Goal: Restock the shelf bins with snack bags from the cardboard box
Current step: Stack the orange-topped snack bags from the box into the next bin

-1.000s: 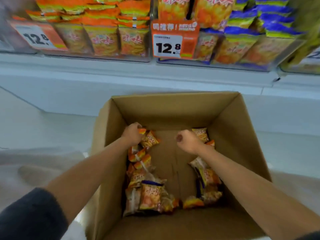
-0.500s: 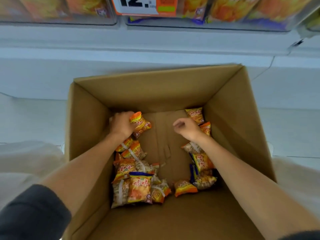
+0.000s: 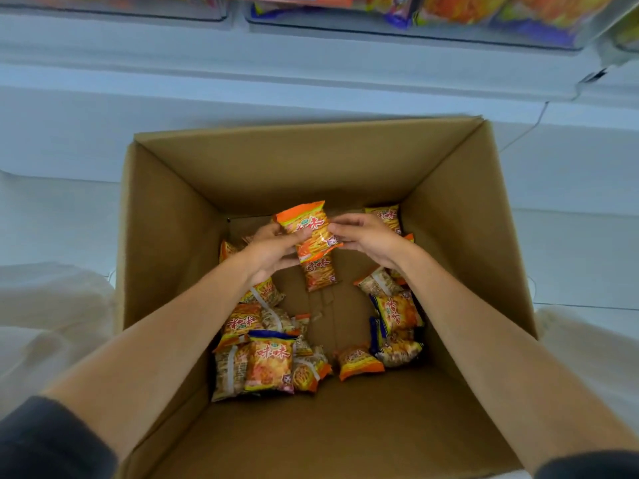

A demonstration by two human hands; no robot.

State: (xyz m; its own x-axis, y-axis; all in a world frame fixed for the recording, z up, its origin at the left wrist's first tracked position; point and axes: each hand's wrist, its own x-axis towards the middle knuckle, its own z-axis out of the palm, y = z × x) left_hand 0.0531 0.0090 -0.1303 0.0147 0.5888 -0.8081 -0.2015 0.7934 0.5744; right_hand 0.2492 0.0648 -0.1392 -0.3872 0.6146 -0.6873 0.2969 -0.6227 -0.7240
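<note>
Two hands are down inside the cardboard box (image 3: 311, 167), meeting near its far wall. Left hand (image 3: 273, 254) and right hand (image 3: 366, 236) are both on one orange snack bag (image 3: 307, 224), held clear above the box floor. Left grip curled round its left side, right grip pinching its right edge, both clamped on it. Second bag (image 3: 320, 274) hangs just beneath the first, against the left fingers; whether it is gripped too, cannot tell.

Loose bags on the box floor: one heap (image 3: 266, 361) along the left wall, another heap (image 3: 394, 316) along the right wall, a single packet (image 3: 359, 361) between them toward the near wall. Bare creased card runs down the middle.

Box top is open; box stands on a pale floor (image 3: 52, 229). Beyond the far wall is a white shelf base (image 3: 242, 74). Above that are clear shelf bins (image 3: 484, 25) with orange, yellow and purple packets, only their lower edges in view. Off-white fabric (image 3: 41, 305) lies to either side of the box. Dark sleeves (image 3: 45, 440) show at the near corners
</note>
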